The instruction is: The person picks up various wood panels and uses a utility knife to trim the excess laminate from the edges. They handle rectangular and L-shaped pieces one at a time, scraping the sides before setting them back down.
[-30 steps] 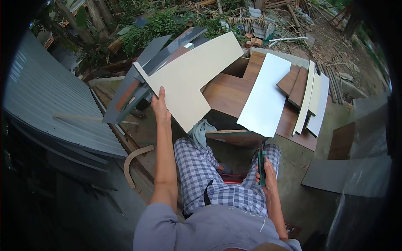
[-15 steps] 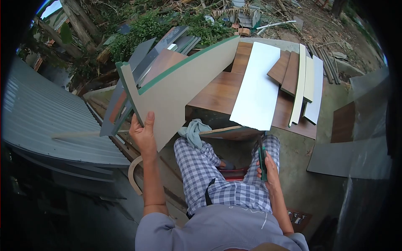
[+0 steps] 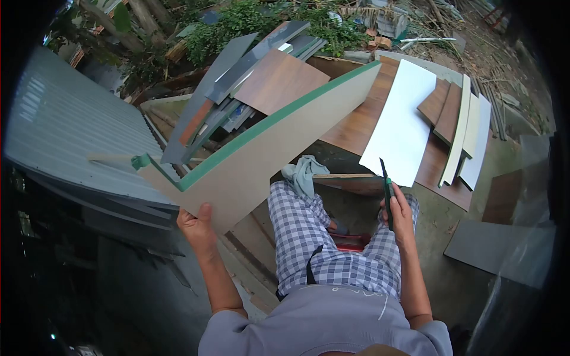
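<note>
My left hand (image 3: 199, 230) grips the lower left edge of a large beige board (image 3: 261, 157), thumb on its near face. The board is cut in an angled shape with a notch at its left end, and green banding runs along its upper edge. It is held tilted in the air, its far end rising over the wooden surface. My right hand (image 3: 400, 216) is wrapped round the green and dark handle of a utility knife (image 3: 389, 193), held above my right thigh. The knife's dark, narrow tip points away from me and stands apart from the board.
A white panel (image 3: 399, 121) and several brown and cream strips (image 3: 456, 139) lie on a brown wooden surface (image 3: 350, 132). Behind the board is a stack of grey panels (image 3: 228, 68). A grey cloth (image 3: 306, 172) hangs by my knee. Corrugated metal sheeting (image 3: 77, 124) stands left.
The board has swung down and left at its notched end, showing more of its green edge. My right hand has raised the knife, its tip now pointing up and away. The view has shifted left.
</note>
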Motion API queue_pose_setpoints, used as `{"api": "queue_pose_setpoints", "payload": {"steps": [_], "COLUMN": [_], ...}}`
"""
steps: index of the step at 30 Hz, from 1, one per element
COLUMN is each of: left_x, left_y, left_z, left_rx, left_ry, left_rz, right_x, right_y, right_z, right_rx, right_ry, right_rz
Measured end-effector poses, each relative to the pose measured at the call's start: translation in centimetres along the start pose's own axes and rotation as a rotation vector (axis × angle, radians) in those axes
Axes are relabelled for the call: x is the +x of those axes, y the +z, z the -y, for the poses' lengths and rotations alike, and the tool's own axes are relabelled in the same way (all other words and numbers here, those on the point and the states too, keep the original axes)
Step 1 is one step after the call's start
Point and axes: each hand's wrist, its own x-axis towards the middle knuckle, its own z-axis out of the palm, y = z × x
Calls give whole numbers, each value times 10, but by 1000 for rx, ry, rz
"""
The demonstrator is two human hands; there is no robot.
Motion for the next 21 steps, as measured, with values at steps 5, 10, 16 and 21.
{"api": "queue_pose_setpoints", "payload": {"steps": [5, 10, 16, 21], "left_x": [-16, -19, -23, -22], "left_y": [-7, -6, -13, -9], "left_z": [-4, -4, -1, -6], "left_rx": [49, 46, 117, 157], "left_ry": [-43, -51, -10, 55], "left_rz": [-20, -7, 57, 76], "right_x": [-8, -41, -47, -60], "right_y": [79, 141, 152, 151], "right_z": [120, 185, 195, 195], "right_rx": [-577, -792, -568, 220], "right_ry": [-612, -941, -606, 109], "right_rz": [249, 588, 878, 1022]}}
